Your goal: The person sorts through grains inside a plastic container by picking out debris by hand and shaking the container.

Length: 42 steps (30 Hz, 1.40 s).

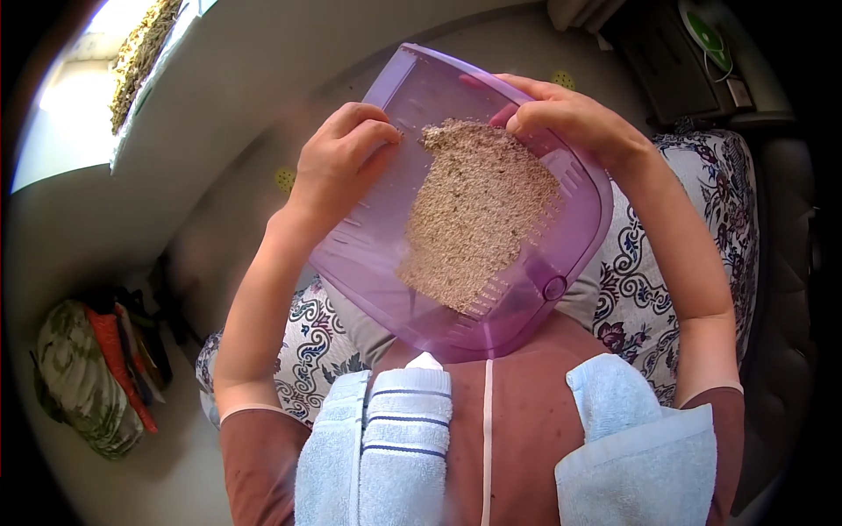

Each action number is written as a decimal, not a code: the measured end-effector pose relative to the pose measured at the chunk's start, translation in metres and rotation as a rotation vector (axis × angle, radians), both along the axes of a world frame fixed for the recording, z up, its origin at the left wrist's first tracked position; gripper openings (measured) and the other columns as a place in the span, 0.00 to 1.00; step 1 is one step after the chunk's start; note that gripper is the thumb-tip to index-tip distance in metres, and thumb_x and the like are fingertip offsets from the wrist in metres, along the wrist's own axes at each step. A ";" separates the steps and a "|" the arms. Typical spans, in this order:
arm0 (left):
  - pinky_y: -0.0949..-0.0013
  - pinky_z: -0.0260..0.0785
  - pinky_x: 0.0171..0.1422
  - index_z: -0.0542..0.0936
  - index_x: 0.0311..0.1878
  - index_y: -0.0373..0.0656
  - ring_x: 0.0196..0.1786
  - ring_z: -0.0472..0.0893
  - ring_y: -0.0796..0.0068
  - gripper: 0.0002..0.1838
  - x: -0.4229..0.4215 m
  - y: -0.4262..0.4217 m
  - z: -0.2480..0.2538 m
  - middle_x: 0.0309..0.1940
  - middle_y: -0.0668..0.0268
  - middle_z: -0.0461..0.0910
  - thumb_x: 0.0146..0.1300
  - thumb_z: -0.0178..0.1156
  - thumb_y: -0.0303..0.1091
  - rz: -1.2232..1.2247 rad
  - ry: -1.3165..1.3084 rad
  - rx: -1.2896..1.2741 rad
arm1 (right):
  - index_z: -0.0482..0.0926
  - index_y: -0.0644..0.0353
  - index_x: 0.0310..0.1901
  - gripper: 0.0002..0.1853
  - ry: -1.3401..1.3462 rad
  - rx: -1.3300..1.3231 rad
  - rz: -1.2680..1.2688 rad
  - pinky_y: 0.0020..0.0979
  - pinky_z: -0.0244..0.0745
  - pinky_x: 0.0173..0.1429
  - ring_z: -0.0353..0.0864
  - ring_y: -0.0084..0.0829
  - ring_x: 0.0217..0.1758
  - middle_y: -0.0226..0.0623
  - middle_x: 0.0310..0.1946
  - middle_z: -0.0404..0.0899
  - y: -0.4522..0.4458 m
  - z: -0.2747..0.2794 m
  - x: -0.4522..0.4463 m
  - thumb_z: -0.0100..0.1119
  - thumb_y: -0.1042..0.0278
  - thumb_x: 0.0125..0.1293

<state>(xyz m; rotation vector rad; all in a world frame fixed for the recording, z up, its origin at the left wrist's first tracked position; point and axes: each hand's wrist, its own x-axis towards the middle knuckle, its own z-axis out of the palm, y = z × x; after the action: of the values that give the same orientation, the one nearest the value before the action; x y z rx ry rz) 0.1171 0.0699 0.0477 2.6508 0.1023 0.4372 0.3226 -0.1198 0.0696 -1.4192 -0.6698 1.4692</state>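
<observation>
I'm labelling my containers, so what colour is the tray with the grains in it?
The tray is see-through purple; it shows best in the head view.

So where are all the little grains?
In the head view, the grains lie in the purple tray, just right of the left hand and mostly below the right hand.

You wear a brown top (526, 421) with pale-edged sleeves (259, 451); light-blue towelling (408, 478) lies either side of its pale centre stripe (488, 430).

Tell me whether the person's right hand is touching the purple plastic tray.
Touching: the head view shows the right hand gripping the purple plastic tray by its edge, thumb over it.
</observation>
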 end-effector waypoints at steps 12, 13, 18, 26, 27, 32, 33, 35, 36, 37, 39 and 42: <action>0.66 0.74 0.49 0.83 0.38 0.46 0.44 0.78 0.67 0.09 0.005 -0.002 -0.012 0.40 0.67 0.79 0.53 0.67 0.27 0.037 -0.087 0.076 | 0.68 0.60 0.65 0.32 -0.033 -0.011 -0.025 0.23 0.75 0.48 0.78 0.23 0.43 0.38 0.46 0.78 0.000 0.003 -0.004 0.55 0.68 0.55; 0.66 0.73 0.49 0.83 0.38 0.46 0.44 0.78 0.67 0.08 0.006 -0.001 -0.013 0.40 0.67 0.79 0.53 0.67 0.27 0.031 -0.099 0.093 | 0.68 0.60 0.65 0.33 -0.037 -0.012 -0.024 0.23 0.75 0.48 0.78 0.23 0.44 0.38 0.46 0.78 0.000 0.003 -0.003 0.55 0.68 0.54; 0.64 0.74 0.48 0.80 0.38 0.43 0.44 0.79 0.65 0.07 0.011 0.013 -0.020 0.38 0.67 0.78 0.54 0.65 0.25 0.004 -0.167 0.169 | 0.67 0.60 0.66 0.33 0.018 -0.033 -0.030 0.22 0.75 0.48 0.77 0.22 0.44 0.37 0.46 0.78 -0.003 0.002 -0.002 0.55 0.69 0.55; 0.64 0.74 0.47 0.79 0.42 0.45 0.44 0.79 0.65 0.10 -0.002 0.088 -0.049 0.41 0.64 0.78 0.57 0.66 0.30 0.378 0.105 0.546 | 0.67 0.59 0.66 0.33 -0.019 -0.048 -0.017 0.22 0.75 0.48 0.77 0.21 0.43 0.35 0.44 0.78 -0.007 0.000 0.005 0.55 0.69 0.55; 0.64 0.73 0.47 0.79 0.43 0.45 0.44 0.79 0.65 0.11 -0.005 0.084 -0.046 0.41 0.64 0.78 0.56 0.67 0.32 0.344 0.129 0.493 | 0.67 0.59 0.66 0.33 -0.007 -0.044 -0.032 0.22 0.75 0.48 0.77 0.21 0.43 0.36 0.44 0.78 -0.008 0.002 0.003 0.55 0.69 0.55; 0.68 0.73 0.46 0.80 0.42 0.44 0.42 0.78 0.72 0.11 0.005 0.000 -0.006 0.42 0.66 0.78 0.57 0.68 0.33 0.216 0.013 -0.135 | 0.67 0.59 0.66 0.32 -0.001 -0.044 -0.048 0.22 0.75 0.48 0.77 0.21 0.43 0.36 0.45 0.77 -0.007 -0.001 0.001 0.56 0.68 0.55; 0.69 0.73 0.45 0.80 0.41 0.43 0.41 0.78 0.73 0.10 0.004 -0.004 -0.006 0.42 0.66 0.78 0.57 0.68 0.33 0.196 -0.013 -0.069 | 0.67 0.60 0.66 0.32 -0.001 -0.040 -0.037 0.23 0.75 0.49 0.77 0.21 0.44 0.36 0.45 0.77 -0.006 -0.002 0.001 0.56 0.68 0.55; 0.70 0.74 0.43 0.80 0.40 0.43 0.40 0.78 0.74 0.09 0.002 0.007 -0.011 0.42 0.67 0.78 0.57 0.67 0.32 0.168 0.004 -0.016 | 0.67 0.60 0.66 0.32 -0.010 -0.033 -0.027 0.23 0.75 0.49 0.77 0.22 0.44 0.36 0.45 0.77 -0.005 -0.002 0.002 0.56 0.68 0.55; 0.71 0.74 0.42 0.80 0.40 0.42 0.39 0.79 0.74 0.08 0.001 0.017 -0.016 0.42 0.67 0.78 0.58 0.67 0.31 0.149 0.012 0.011 | 0.67 0.60 0.66 0.32 -0.018 -0.030 -0.031 0.23 0.75 0.49 0.77 0.22 0.44 0.36 0.45 0.77 -0.006 -0.002 0.002 0.56 0.68 0.55; 0.70 0.74 0.40 0.80 0.38 0.42 0.37 0.80 0.73 0.07 -0.002 0.033 -0.022 0.41 0.67 0.78 0.58 0.67 0.31 0.162 0.036 -0.037 | 0.67 0.60 0.66 0.32 -0.026 -0.030 -0.037 0.23 0.75 0.49 0.77 0.22 0.44 0.36 0.45 0.77 -0.009 -0.001 0.002 0.56 0.68 0.55; 0.70 0.74 0.39 0.81 0.38 0.43 0.36 0.81 0.72 0.06 -0.005 0.051 -0.023 0.39 0.67 0.80 0.57 0.66 0.28 0.380 -0.042 0.403 | 0.67 0.60 0.65 0.32 -0.034 -0.035 -0.038 0.22 0.74 0.49 0.77 0.22 0.44 0.36 0.45 0.77 -0.011 0.003 0.001 0.56 0.68 0.55; 0.70 0.75 0.40 0.82 0.38 0.44 0.36 0.81 0.72 0.06 -0.003 0.040 -0.011 0.38 0.68 0.80 0.56 0.66 0.26 0.267 -0.106 0.312 | 0.68 0.61 0.65 0.32 -0.045 -0.035 -0.039 0.22 0.74 0.49 0.77 0.22 0.44 0.36 0.45 0.77 -0.010 0.002 0.002 0.55 0.68 0.55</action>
<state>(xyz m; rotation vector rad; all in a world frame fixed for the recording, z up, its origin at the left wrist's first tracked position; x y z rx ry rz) 0.1143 0.1103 0.0363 2.9232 0.3865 0.7327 0.3243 -0.1295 0.0721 -1.4882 -0.6440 1.4282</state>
